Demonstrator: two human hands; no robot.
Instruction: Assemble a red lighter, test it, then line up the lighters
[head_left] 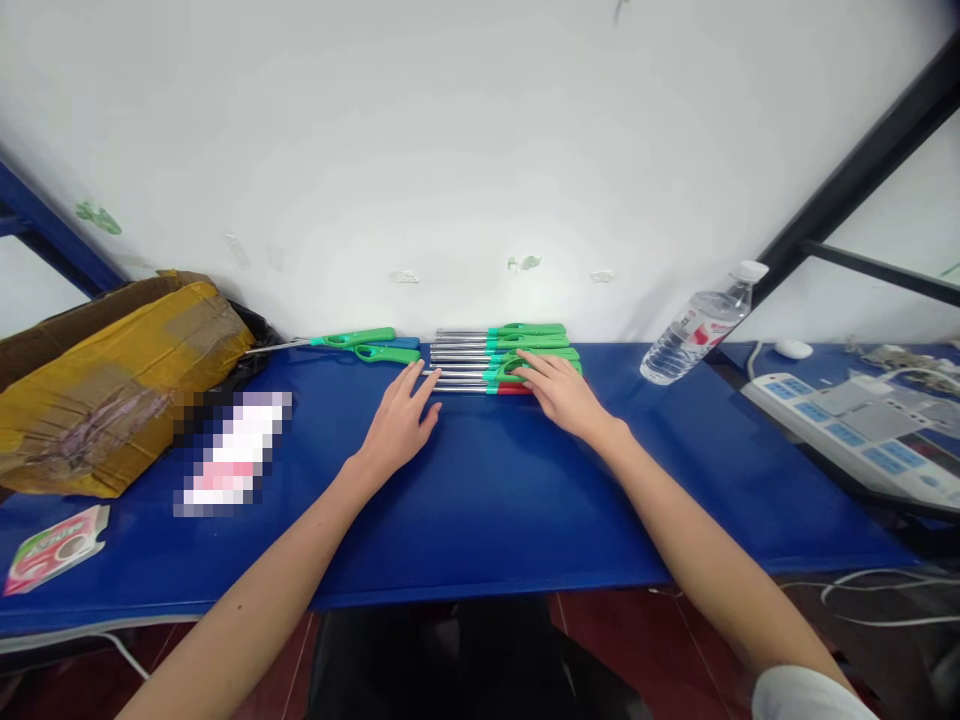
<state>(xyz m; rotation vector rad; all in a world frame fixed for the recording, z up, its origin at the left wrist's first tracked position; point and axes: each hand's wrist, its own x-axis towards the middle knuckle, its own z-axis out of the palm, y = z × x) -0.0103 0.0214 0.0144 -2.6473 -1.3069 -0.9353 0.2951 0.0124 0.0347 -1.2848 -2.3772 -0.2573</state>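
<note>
Several long-neck lighters (459, 345) with thin metal tubes lie side by side in a row near the wall, tubes pointing left. Most handles are green; the nearest lighter's handle (513, 390) is red. My right hand (561, 393) is over the handle end, its fingers closed on a green lighter (510, 371) and partly covering it. At the tube tips, my left hand (401, 415) has its fingers stretched out and its thumb apart, fingertips touching or very close to the tube ends. Left of the row, loose green lighters (386, 354) and a blue-handled one (409, 342) lie together.
A taped cardboard box (150, 380) stands at the left of the blue table (480, 510). Near it lie a blurred-out item (236, 450) and a printed card piece (56, 548). A tilted water bottle (697, 325) and a white power strip (847, 430) are at right.
</note>
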